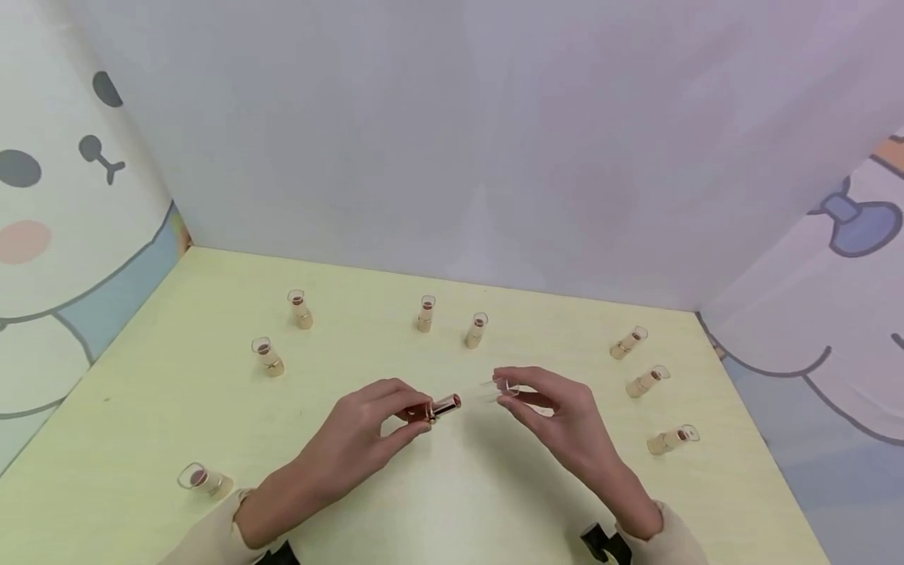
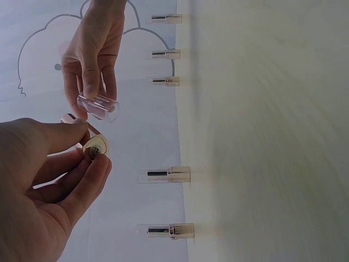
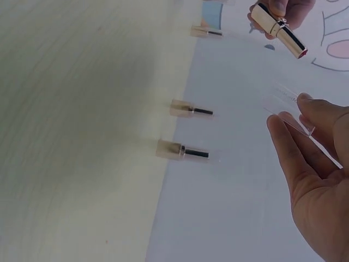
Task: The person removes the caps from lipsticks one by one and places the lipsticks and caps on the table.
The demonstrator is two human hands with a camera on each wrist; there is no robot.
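Note:
My left hand [image 1: 367,428] pinches a gold lipstick tube [image 1: 445,406] by its base, above the table's middle. A red tip shows at the tube's bare end, which points right, toward the other hand. Between thumb and fingers, my right hand [image 1: 558,412] holds a clear cap [image 1: 503,388], its mouth facing the lipstick. A small gap separates cap and tube in the head view. The right wrist view shows the uncapped lipstick [image 3: 281,30] and the transparent cap [image 3: 289,112] apart. In the left wrist view, the tube's round gold base [image 2: 96,147] faces the camera.
Several capped lipsticks stand around the pale yellow table [image 1: 438,502]: a pair at back left [image 1: 300,310], a pair at back centre [image 1: 425,314], three along the right [image 1: 646,382], one at front left [image 1: 206,480]. A grey-white wall [image 1: 452,157] bounds the back.

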